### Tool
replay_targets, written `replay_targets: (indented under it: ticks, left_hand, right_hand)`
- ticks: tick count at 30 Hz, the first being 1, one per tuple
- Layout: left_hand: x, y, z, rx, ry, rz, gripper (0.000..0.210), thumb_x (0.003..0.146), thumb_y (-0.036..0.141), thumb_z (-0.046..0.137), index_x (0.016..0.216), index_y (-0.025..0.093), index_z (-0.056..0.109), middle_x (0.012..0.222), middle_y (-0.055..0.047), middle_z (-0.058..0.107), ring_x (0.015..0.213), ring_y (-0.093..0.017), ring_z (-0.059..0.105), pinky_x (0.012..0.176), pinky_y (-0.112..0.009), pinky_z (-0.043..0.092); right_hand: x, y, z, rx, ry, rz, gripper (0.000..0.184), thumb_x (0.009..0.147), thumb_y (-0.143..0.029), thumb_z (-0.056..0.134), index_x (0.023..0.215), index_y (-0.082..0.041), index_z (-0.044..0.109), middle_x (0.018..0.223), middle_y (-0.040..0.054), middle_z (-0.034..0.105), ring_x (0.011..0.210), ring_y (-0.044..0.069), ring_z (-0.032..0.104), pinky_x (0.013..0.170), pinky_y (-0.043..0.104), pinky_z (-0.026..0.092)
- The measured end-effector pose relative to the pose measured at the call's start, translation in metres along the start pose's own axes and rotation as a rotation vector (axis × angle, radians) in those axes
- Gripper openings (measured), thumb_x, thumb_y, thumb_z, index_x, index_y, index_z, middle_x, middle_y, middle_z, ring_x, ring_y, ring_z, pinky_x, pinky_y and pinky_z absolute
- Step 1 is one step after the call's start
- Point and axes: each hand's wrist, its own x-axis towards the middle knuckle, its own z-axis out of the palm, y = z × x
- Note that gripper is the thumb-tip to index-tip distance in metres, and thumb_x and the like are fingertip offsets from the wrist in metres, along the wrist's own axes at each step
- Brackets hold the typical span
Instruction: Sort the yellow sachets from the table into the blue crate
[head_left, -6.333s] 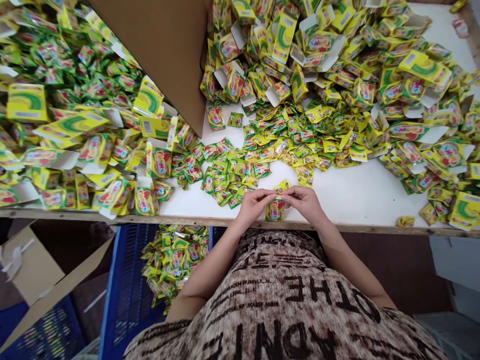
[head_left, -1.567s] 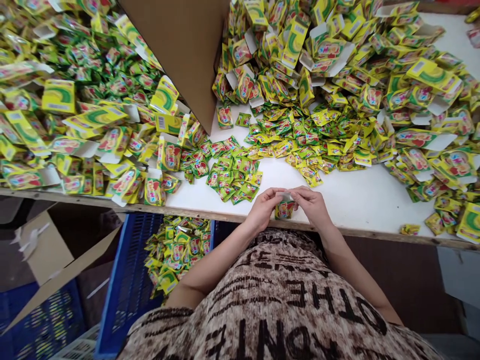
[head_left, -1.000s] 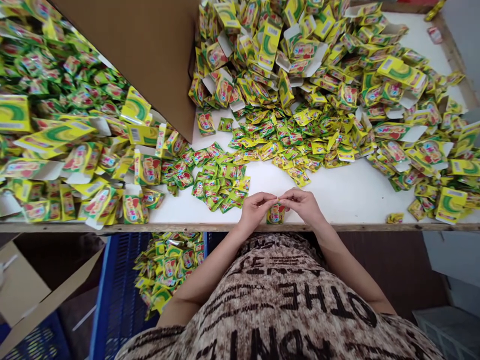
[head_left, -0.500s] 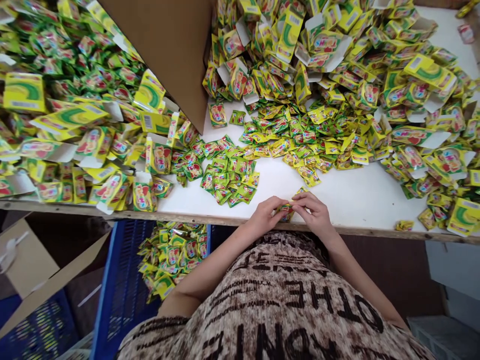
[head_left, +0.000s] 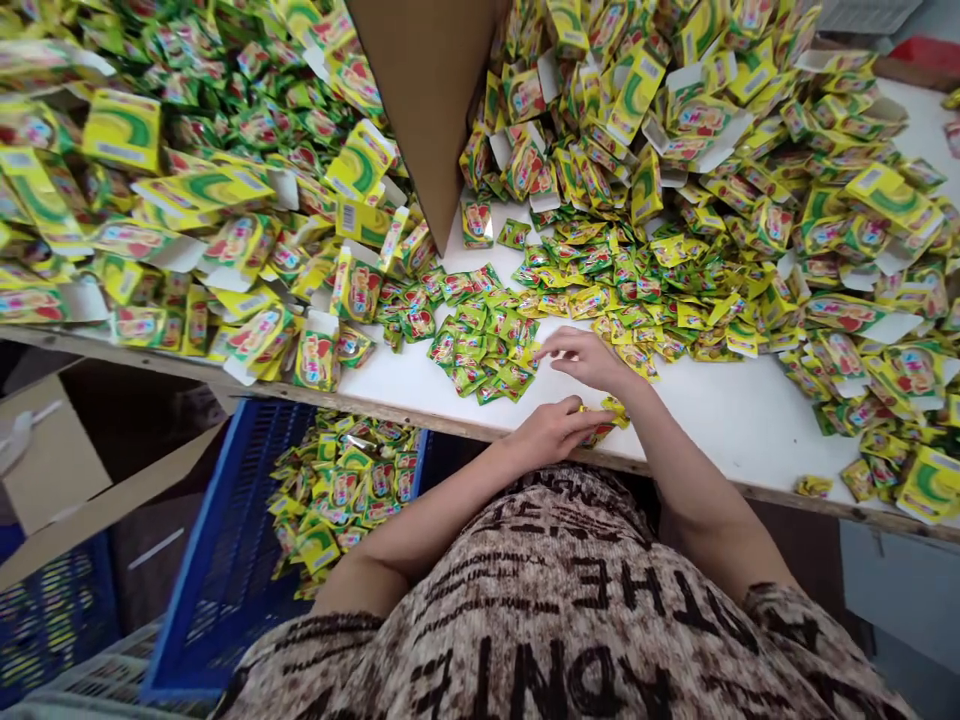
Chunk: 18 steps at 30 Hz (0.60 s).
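Observation:
My left hand (head_left: pixel 555 430) is at the table's front edge, its fingers closed over a small yellow candy packet (head_left: pixel 600 432) that they partly hide. Another yellow packet (head_left: pixel 616 410) lies just beyond those fingertips. Above it, my right hand (head_left: pixel 585 358) is stretched out to the left with its fingers apart and nothing visible in them. Its fingertips are at the right side of a small pile of green candy packets (head_left: pixel 480 345). Whether they touch a packet, I cannot tell.
Heaps of small yellow boxes (head_left: pixel 360 285), some with open flaps, cover the left and right of the white table (head_left: pixel 694 405). A cardboard panel (head_left: pixel 427 110) stands between them. Below the edge, a blue crate (head_left: pixel 225 540) holds more packets.
My right hand has left the packet near my left hand and moved up and left to the green pile. My left hand stays at the edge with the packet. The view has shifted.

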Motion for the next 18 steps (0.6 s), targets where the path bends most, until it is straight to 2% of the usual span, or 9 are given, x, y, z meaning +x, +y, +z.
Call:
replay_targets:
  ticks: [2, 4, 7, 10, 12, 14, 16, 18]
  left_hand:
    - [0.000, 0.002, -0.001, 0.011, -0.028, 0.019, 0.037, 0.100, 0.031, 0.046, 0.134, 0.026, 0.062, 0.086, -0.003, 0.055, 0.074, -0.012, 0.057, 0.073, -0.023, 0.048]
    - [-0.001, 0.002, 0.000, -0.039, -0.026, 0.040, 0.038, 0.100, 0.033, 0.046, 0.132, 0.022, 0.063, 0.090, -0.005, 0.057, 0.078, -0.013, 0.059, 0.076, -0.023, 0.048]
    - [-0.001, 0.001, 0.004, -0.141, -0.047, 0.043, 0.040, 0.101, 0.034, 0.044, 0.133, 0.019, 0.062, 0.099, -0.009, 0.062, 0.087, -0.015, 0.062, 0.081, -0.024, 0.049]
    - [0.002, 0.003, 0.007, -0.213, -0.075, -0.023, 0.040, 0.100, 0.030, 0.045, 0.137, 0.021, 0.058, 0.106, -0.010, 0.064, 0.094, -0.017, 0.065, 0.085, -0.027, 0.050]
    - [0.005, 0.007, 0.004, -0.311, -0.042, -0.065, 0.043, 0.097, 0.026, 0.049, 0.141, 0.023, 0.054, 0.114, -0.011, 0.065, 0.102, -0.019, 0.065, 0.092, -0.030, 0.050]
    - [0.000, 0.010, -0.009, -0.497, 0.075, -0.118, 0.044, 0.095, 0.027, 0.055, 0.139, 0.023, 0.054, 0.124, -0.011, 0.065, 0.112, -0.021, 0.063, 0.099, -0.033, 0.048]
    - [-0.017, 0.009, -0.034, -0.741, 0.159, -0.224, 0.042, 0.090, 0.031, 0.063, 0.132, 0.023, 0.059, 0.125, -0.010, 0.065, 0.112, -0.022, 0.063, 0.097, -0.033, 0.050]
    - [-0.051, -0.001, -0.068, -0.951, 0.094, -0.380, 0.042, 0.085, 0.034, 0.070, 0.124, 0.023, 0.063, 0.115, -0.008, 0.069, 0.099, -0.020, 0.067, 0.085, -0.030, 0.054]
  right_hand:
    - [0.023, 0.001, 0.013, -0.209, -0.132, -0.099, 0.039, 0.079, -0.011, 0.064, 0.114, -0.026, 0.074, 0.114, 0.0076, 0.062, 0.102, 0.023, 0.057, 0.089, 0.042, 0.050]
    - [0.027, 0.004, 0.022, -0.434, -0.169, -0.133, 0.050, 0.078, -0.014, 0.068, 0.127, -0.027, 0.067, 0.120, 0.0095, 0.058, 0.108, 0.027, 0.052, 0.095, 0.047, 0.048]
    - [0.003, 0.016, 0.025, -0.660, -0.088, -0.105, 0.047, 0.086, -0.027, 0.067, 0.132, -0.023, 0.062, 0.118, 0.0137, 0.056, 0.107, 0.030, 0.050, 0.093, 0.048, 0.049]
    - [-0.034, 0.030, 0.016, -0.739, 0.045, -0.061, 0.033, 0.091, -0.025, 0.056, 0.121, -0.020, 0.067, 0.110, 0.0154, 0.060, 0.103, 0.031, 0.051, 0.092, 0.049, 0.049]
    - [-0.054, 0.033, 0.009, -0.691, 0.136, -0.014, 0.028, 0.091, -0.022, 0.052, 0.112, -0.019, 0.069, 0.103, 0.0143, 0.063, 0.099, 0.029, 0.054, 0.092, 0.050, 0.049]
    - [-0.062, 0.030, 0.003, -0.554, 0.269, 0.065, 0.022, 0.091, -0.024, 0.052, 0.104, -0.020, 0.069, 0.098, 0.0115, 0.064, 0.095, 0.027, 0.057, 0.089, 0.049, 0.052]
    - [-0.054, 0.021, -0.001, -0.311, 0.394, 0.177, 0.017, 0.090, -0.032, 0.055, 0.096, -0.022, 0.067, 0.095, 0.0077, 0.064, 0.088, 0.024, 0.060, 0.079, 0.045, 0.057]
    - [-0.030, 0.011, -0.001, -0.013, 0.426, 0.280, 0.019, 0.085, -0.039, 0.063, 0.090, -0.022, 0.066, 0.089, 0.0037, 0.062, 0.078, 0.020, 0.062, 0.066, 0.040, 0.060]
